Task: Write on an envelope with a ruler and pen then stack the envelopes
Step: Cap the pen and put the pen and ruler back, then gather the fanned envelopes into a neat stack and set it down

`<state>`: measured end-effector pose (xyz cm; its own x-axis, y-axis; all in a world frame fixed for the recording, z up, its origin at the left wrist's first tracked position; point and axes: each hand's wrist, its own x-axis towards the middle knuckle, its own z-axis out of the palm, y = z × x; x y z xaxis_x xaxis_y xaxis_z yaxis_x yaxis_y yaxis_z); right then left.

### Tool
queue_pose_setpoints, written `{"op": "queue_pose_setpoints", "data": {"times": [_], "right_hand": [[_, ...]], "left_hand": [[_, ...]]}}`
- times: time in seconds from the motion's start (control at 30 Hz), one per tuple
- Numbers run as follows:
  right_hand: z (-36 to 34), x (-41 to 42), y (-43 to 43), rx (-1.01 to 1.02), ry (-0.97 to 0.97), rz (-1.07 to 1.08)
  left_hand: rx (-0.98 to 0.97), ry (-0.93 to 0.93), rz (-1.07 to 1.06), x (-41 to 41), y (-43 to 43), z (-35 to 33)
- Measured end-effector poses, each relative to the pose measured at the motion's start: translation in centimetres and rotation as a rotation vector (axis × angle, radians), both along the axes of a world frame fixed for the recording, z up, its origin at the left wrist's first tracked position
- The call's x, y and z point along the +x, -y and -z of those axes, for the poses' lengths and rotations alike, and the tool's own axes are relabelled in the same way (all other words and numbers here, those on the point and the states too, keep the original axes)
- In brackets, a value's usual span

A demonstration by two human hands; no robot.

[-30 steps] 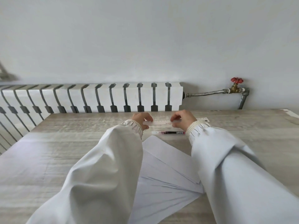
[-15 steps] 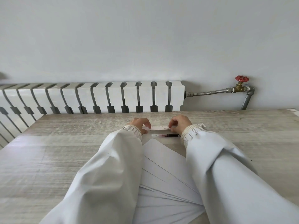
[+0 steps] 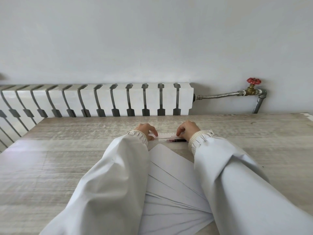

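From the camera on the person's head, both arms in white sleeves [image 3: 108,180] reach out over a pale wooden table [image 3: 50,158]. A clear ruler [image 3: 166,135] lies flat on the table, far from the person, running from side to side. The left hand [image 3: 146,130] sits on the ruler's left end, with its fingers curled down and the thumb tucked at the near edge, so it looks like it is pinching that end. The right hand [image 3: 188,130] sits farther right on the ruler, fingers bent and tips pressing down on it; the ruler's right end [image 3: 210,132] pokes out past the cuff. I cannot tell if the ruler is lifted or flat on the table. A pen [image 3: 177,140] with a dark body lies just beside the ruler, on the near side, and no hand touches it. Closer to the person, between the two arms, white envelopes [image 3: 171,180] lie spread out like a fan, one on top of another, partly hidden by the sleeves. Behind the table stands a white radiator [image 3: 101,99] against the wall, and a metal pipe [image 3: 218,95] runs from it to a red valve [image 3: 253,80].
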<state>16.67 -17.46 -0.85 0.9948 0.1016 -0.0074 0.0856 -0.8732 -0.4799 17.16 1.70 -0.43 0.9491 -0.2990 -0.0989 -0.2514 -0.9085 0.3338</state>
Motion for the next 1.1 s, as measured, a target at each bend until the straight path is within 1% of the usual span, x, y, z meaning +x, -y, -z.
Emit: {"op": "queue_pose_setpoints", "data": {"times": [0.13, 0.27, 0.37, 0.43, 0.5, 0.57, 0.73, 0.9, 1.1], "right_hand": [[-0.3, -0.4, 0.0, -0.097, -0.023, -0.045], [-1.2, -1.0, 0.0, -0.177, -0.095, -0.107], [-2.0, -2.0, 0.0, -0.208, -0.111, -0.132], [-2.6, -2.8, 0.1, -0.178, -0.056, -0.104], [-3.6, -4.7, 0.4, -0.136, 0.003, -0.057], [-4.1, -5.2, 0.2, -0.078, 0.028, -0.047], [-5.2, -7.0, -0.5, -0.022, 0.040, -0.089], [-6.2, -10.6, -0.6, 0.004, 0.061, -0.133], [-5.7, -14.0, 0.1, -0.013, -0.005, -0.164]], "left_hand": [[0.040, -0.014, 0.025, -0.3, 0.0, -0.2], [0.038, 0.019, 0.021, -1.1, 0.3, -0.4], [0.081, -0.015, 0.030, -2.0, 0.4, -1.0], [0.049, 0.003, 0.027, -2.7, 0.5, -1.7], [-0.006, 0.061, 0.015, -4.5, 0.6, -2.9], [-0.044, 0.092, 0.005, -5.3, 0.5, -3.6], [-0.094, 0.105, 0.031, -7.6, 0.4, -5.0], [-0.091, 0.110, 0.072, -11.5, 0.3, -6.1], [-0.068, 0.104, 0.044, -15.5, -0.7, -5.8]]}}
